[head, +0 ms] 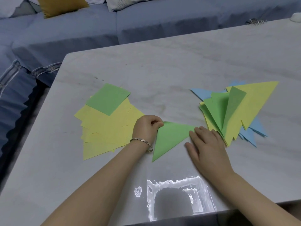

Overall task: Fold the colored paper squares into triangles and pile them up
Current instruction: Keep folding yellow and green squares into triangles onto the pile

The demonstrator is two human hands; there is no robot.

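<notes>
- Pinching a corner of the folded green paper triangle [169, 137], the left hand [145, 128] is curling up.
- The right hand [206, 144] is lying flat, pressing another corner.
- The triangle is lying on the grey table [162, 70].

White object [296, 17] cut by right edge. Small metal thing [256, 22] too small to tell. Blue triangles [202, 93] mostly buried under yellow triangle [257, 101].

Pale marble table [179, 62] w/ hair clip [256, 22] at far edge; blue sofa [73, 30], mustard cushion [60, 5] behind.
</notes>
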